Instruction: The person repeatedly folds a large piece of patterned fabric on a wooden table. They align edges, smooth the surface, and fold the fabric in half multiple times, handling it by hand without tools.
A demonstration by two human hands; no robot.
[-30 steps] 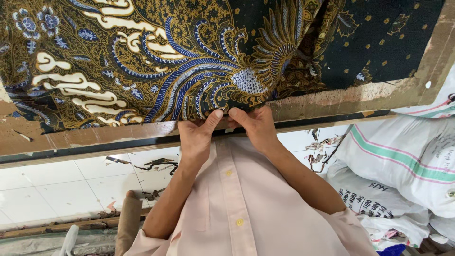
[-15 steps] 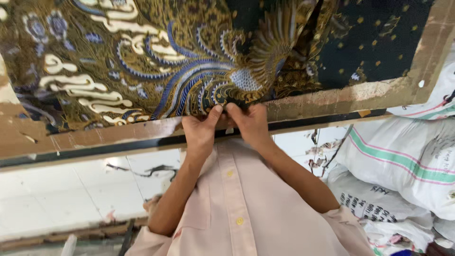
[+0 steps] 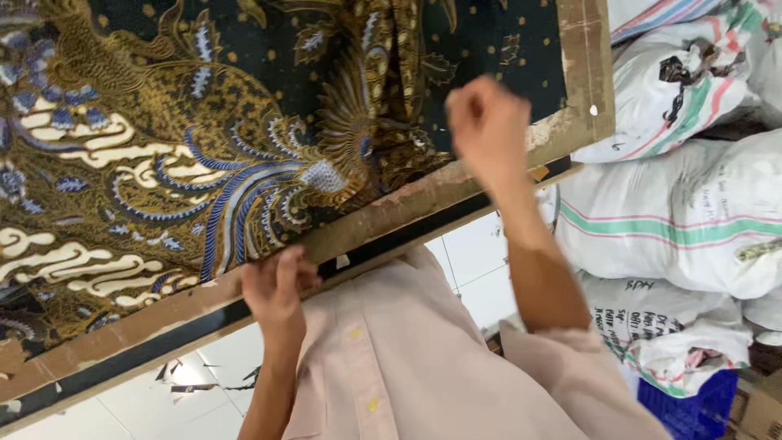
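Observation:
A dark batik cloth (image 3: 204, 138) with gold, blue and cream bird and flower patterns lies spread over a worn wooden table (image 3: 122, 330). My left hand (image 3: 275, 287) pinches the cloth's near edge where it meets the table's front edge. Further right, my right hand (image 3: 487, 121) is blurred, its fingers curled into a fist over the cloth's edge near the table's right corner. It seems to pinch the hem there. My pale pink buttoned shirt fills the lower middle of the view.
Several white woven sacks (image 3: 676, 220) with green and pink stripes are stacked to the right of the table. A blue crate (image 3: 692, 407) sits below them. Under the table is a white tiled floor (image 3: 472, 269) with dark scraps on it.
My hands were pinching the cloth's edge side by side; the right one has moved away to the right along the edge. My view has turned, so the table now slants.

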